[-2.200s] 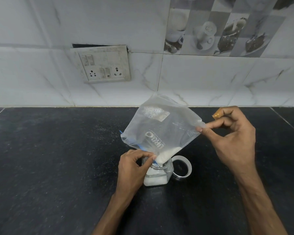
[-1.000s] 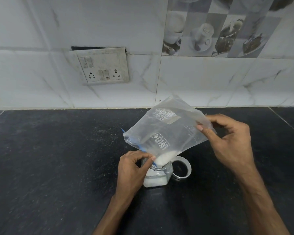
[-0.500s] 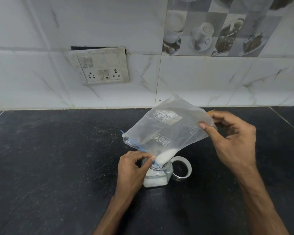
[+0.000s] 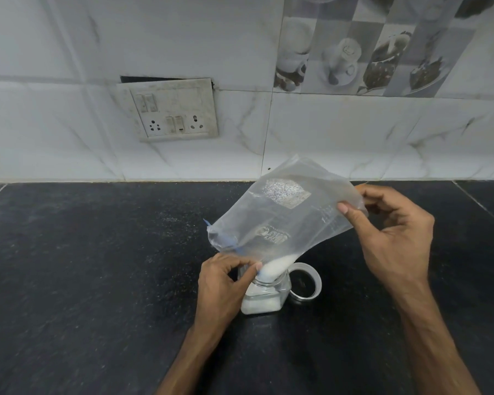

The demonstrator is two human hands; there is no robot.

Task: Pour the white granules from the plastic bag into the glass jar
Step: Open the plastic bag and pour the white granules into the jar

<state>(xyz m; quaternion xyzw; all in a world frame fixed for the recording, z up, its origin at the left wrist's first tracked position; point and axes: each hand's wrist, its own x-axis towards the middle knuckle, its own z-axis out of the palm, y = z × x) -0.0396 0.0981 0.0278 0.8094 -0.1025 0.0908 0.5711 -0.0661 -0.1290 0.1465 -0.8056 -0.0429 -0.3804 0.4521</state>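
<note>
A clear plastic bag [image 4: 285,220] with a blue zip edge is tilted mouth-down over a small glass jar [image 4: 264,297] on the black counter. White granules [image 4: 277,266] are gathered at the bag's low corner, right at the jar's mouth. A white layer fills the jar's bottom. My left hand [image 4: 221,283] pinches the bag's mouth at the jar's rim, hiding the jar's left side. My right hand [image 4: 394,235] grips the bag's raised bottom corner, up and to the right.
The jar's lid [image 4: 304,283] lies on the black stone counter [image 4: 97,280] just right of the jar. A switch and socket plate [image 4: 173,109] hangs on the white tiled wall behind. Fine white specks dust the counter behind the jar.
My right hand has shifted its hold on the bag's raised corner and dropped slightly. The pile of granules at the low corner has shrunk a little. My left hand and the jar stay put.
</note>
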